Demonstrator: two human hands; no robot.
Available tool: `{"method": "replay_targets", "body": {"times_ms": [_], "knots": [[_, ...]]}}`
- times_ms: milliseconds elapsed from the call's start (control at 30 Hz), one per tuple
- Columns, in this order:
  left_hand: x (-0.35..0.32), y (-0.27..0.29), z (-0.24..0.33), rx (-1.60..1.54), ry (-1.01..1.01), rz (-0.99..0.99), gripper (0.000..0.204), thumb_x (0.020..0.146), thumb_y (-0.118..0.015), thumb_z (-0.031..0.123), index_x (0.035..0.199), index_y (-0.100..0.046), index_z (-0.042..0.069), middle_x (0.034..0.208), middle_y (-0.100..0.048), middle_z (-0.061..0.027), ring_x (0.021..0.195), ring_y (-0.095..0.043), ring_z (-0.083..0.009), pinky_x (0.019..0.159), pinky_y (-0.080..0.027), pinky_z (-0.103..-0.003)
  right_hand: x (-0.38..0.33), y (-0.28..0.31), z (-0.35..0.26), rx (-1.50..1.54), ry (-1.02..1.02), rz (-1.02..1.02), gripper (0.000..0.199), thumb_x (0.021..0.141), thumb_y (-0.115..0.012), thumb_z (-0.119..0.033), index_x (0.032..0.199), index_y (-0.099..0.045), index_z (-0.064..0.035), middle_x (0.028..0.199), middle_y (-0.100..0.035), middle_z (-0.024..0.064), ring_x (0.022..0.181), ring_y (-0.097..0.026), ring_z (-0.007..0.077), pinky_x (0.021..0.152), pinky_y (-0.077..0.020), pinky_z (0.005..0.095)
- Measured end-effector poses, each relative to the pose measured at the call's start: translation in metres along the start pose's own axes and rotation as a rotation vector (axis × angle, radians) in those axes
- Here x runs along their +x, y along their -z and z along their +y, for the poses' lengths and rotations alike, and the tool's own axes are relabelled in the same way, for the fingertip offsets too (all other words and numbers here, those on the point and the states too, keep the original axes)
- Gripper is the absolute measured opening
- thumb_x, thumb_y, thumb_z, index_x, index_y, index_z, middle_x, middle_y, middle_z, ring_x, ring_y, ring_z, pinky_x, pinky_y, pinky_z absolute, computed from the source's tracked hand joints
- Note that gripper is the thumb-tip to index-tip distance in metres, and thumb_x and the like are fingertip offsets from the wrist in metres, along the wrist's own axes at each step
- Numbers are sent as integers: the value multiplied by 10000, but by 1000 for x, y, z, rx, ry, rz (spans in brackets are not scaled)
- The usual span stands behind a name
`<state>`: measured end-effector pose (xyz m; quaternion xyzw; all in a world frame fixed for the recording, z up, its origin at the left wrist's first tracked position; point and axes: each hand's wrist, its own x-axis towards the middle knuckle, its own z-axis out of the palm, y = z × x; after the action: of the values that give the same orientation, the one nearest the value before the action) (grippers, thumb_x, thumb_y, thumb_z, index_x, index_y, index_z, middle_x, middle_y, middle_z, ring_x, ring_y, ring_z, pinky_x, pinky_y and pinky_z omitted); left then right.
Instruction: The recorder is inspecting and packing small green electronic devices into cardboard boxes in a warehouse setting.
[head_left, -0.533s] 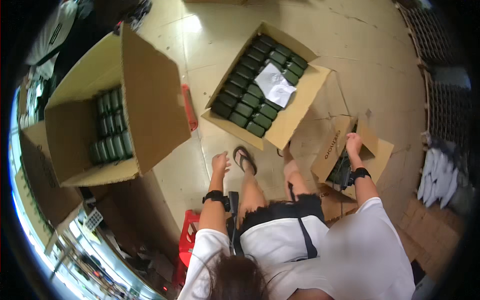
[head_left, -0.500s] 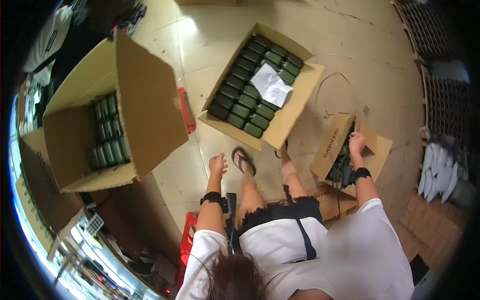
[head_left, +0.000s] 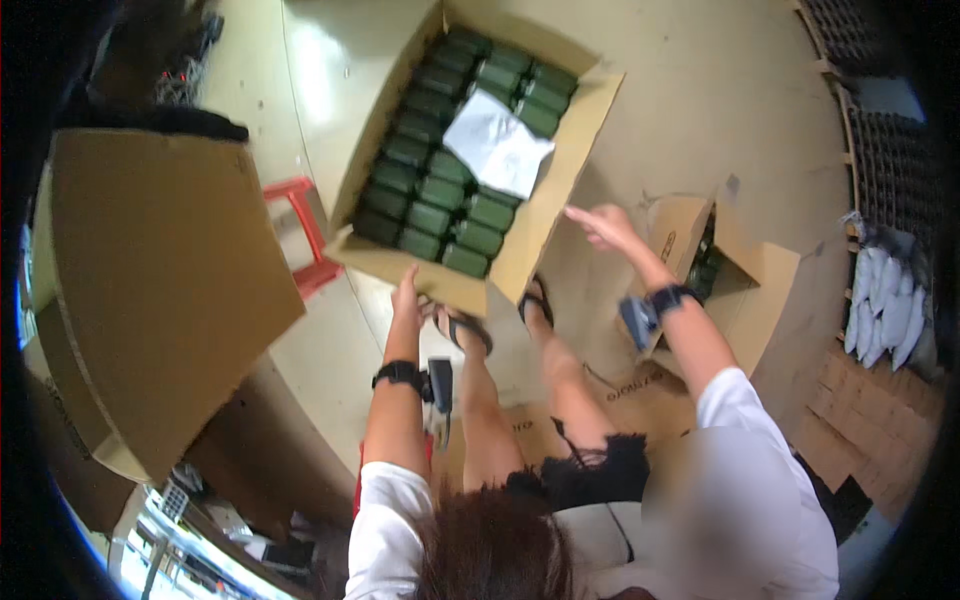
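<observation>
A large open cardboard box (head_left: 340, 215) stands before me, packed with rows of dark green, rounded oblong pieces (head_left: 441, 192). A creased white paper sheet (head_left: 497, 143) lies over them. My left hand (head_left: 405, 298) is closed on the box's near flap, thumb at its edge, the other fingers partly hidden. At the right flap, my right hand (head_left: 603, 228) reaches in with one finger stretched to the flap's edge; its other fingers are bent and blurred. Beyond that hand, a smaller open cardboard box (head_left: 765, 285) also has dark green pieces inside.
At left, another big box's flap (head_left: 170, 290) stands up, hiding its contents. A red plastic stool (head_left: 310, 235) is between the two large boxes. White packets (head_left: 885, 300) and dark racks (head_left: 888, 155) line the right side. Flattened cardboard (head_left: 550, 440) lies beneath my legs.
My right hand has left the smaller box and come over to the large box's right flap. My left hand has moved forward onto its near flap. The whole view has shifted.
</observation>
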<state>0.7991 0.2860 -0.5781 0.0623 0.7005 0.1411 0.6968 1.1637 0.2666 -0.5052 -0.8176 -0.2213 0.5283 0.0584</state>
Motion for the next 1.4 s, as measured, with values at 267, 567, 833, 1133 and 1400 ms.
{"method": "replay_targets", "body": {"times_ms": [267, 567, 833, 1133, 1400], "knots": [[13, -25, -21, 95, -87, 194, 351, 788, -542, 241, 992, -529, -44, 905, -576, -168, 755, -613, -294, 547, -548, -422, 45, -125, 14, 86, -54, 324, 386, 755, -573, -292, 930, -599, 52, 982, -568, 276, 954, -538, 401, 852, -410, 406], [2, -1, -52, 84, -403, 211, 331, 786, -507, 190, 917, -558, -110, 799, -611, -184, 652, -628, -268, 496, -510, -344, 18, -125, 19, -16, 43, 446, 374, 753, -553, -280, 917, -593, 54, 956, -579, 266, 917, -566, 369, 803, -435, 408], [-15, 66, -96, 143, -388, 107, 338, 786, -533, 244, 859, -597, -80, 780, -621, -191, 673, -618, -280, 587, -483, -363, -48, -175, 56, 100, 100, 492, 385, 721, -533, -270, 915, -597, 56, 884, -615, 228, 851, -604, 322, 754, -452, 379], [-37, 235, -233, 384, -501, 265, 292, 775, -556, 263, 897, -610, 4, 783, -614, -211, 750, -606, -322, 654, -449, -382, -160, -323, 105, 98, -27, 215, 341, 808, -481, -219, 862, -582, 103, 829, -613, 243, 843, -601, 331, 635, -497, 401], [-62, 323, -247, 417, -467, 253, 306, 744, -580, 270, 792, -621, -29, 681, -607, -212, 694, -621, -318, 620, -466, -390, -208, -412, 139, 482, -30, 73, 258, 790, -463, -22, 1021, -487, 89, 987, -543, 165, 803, -599, 285, 586, -564, 377]]}}
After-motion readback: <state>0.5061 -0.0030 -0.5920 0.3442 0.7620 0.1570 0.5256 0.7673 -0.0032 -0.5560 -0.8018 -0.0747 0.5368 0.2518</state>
